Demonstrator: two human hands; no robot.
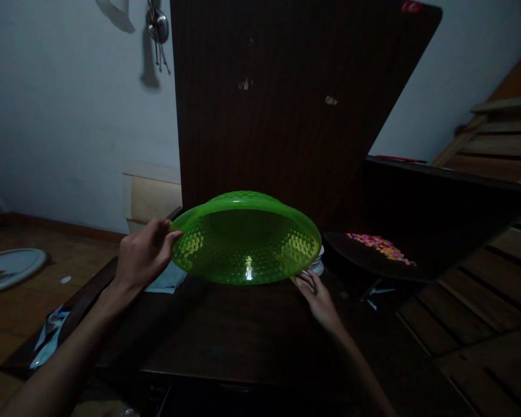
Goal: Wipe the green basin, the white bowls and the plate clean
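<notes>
A green plastic basin (247, 249) with a honeycomb-textured wall is held tilted, its open mouth facing me, above the dark wooden tabletop (226, 336). My left hand (145, 252) grips the rim at the left, thumb pressed on the near side. At the lower right, my right hand (315, 292) holds the basin's edge with its fingers around the underside. Part of a white object (318, 265) shows behind the basin's right side; its kind is hidden. A pale blue cloth or paper (167, 279) lies on the table beside my left hand.
A dark wooden panel (278, 116) stands upright behind the table. To the right, a dark shelf (373, 269) carries small pink and yellow pieces (382, 248). Wooden slats (495, 278) run along the far right. A round white lid-like object (13, 269) is at the left.
</notes>
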